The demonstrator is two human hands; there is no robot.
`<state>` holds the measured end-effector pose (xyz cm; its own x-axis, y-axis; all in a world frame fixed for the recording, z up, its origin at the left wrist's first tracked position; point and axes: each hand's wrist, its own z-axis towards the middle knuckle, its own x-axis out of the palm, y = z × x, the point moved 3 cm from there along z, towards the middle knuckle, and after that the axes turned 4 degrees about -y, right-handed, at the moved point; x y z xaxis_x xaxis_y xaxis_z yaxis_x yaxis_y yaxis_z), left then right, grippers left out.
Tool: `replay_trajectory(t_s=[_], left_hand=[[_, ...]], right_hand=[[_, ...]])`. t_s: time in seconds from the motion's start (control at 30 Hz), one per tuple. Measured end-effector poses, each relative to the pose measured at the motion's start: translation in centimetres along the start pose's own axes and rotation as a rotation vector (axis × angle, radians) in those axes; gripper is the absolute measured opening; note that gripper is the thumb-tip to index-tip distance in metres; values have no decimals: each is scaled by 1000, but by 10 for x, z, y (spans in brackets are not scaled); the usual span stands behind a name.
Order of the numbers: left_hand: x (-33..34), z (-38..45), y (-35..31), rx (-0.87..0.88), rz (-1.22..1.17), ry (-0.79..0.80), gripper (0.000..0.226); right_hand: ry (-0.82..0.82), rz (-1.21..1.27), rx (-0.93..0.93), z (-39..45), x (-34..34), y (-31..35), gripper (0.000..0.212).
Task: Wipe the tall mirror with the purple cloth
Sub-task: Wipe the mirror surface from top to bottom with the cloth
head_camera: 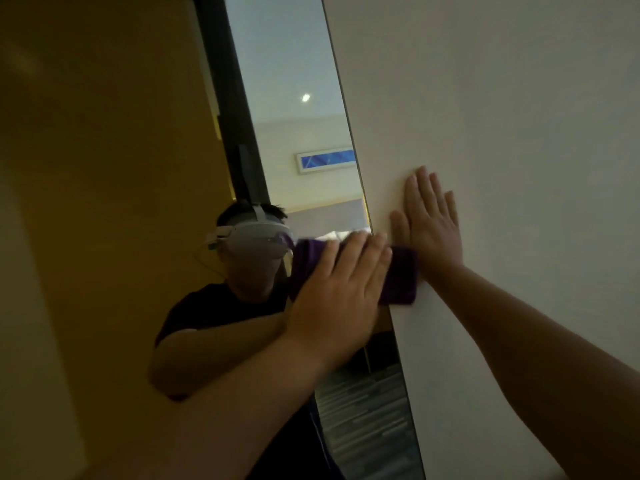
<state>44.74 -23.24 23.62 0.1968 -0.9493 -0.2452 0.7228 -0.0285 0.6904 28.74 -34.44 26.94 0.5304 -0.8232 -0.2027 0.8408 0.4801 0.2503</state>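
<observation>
The tall mirror (298, 126) runs as a narrow slanted strip down the middle of the head view, between a yellow-brown panel on the left and a white wall on the right. My left hand (341, 289) presses the folded purple cloth (398, 275) flat against the mirror's right edge, fingers straight and pointing up to the right. The cloth's right end overlaps onto the white wall. My right hand (429, 223) lies flat on the white wall just right of the mirror edge, fingers spread upward, holding nothing.
The white wall (502, 116) fills the right half. A yellow-brown panel (104, 202) fills the left, with a dark frame strip (235, 98) beside the glass. The mirror reflects a person wearing a headset, a room and a framed blue picture.
</observation>
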Motion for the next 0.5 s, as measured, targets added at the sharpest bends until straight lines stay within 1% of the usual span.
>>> replay_trajectory(t_s=[0.07,0.1,0.13,0.2,0.3,0.37,0.5], left_hand=[[9,-42,-30,87,-27,94,65],[16,-70,-49,144,-24,128,61],[23,-97,-66,185,-25,144,55],[30,-132,-85,215,-53,156,52],[17,-132,-75,151,-102,83,44],[-1,-139,-58,84,-151,36,37],[-38,-195,-11,-67,-200,30,35]], right_hand=[[13,1,26,-9,-2,2,74],[33,3,35,-14,-4,3,73],[55,4,46,-19,-6,3,73],[107,25,71,-26,-15,5,72],[154,83,88,-38,-29,14,70],[153,129,95,-53,-38,28,65],[83,288,29,-93,-54,92,59]])
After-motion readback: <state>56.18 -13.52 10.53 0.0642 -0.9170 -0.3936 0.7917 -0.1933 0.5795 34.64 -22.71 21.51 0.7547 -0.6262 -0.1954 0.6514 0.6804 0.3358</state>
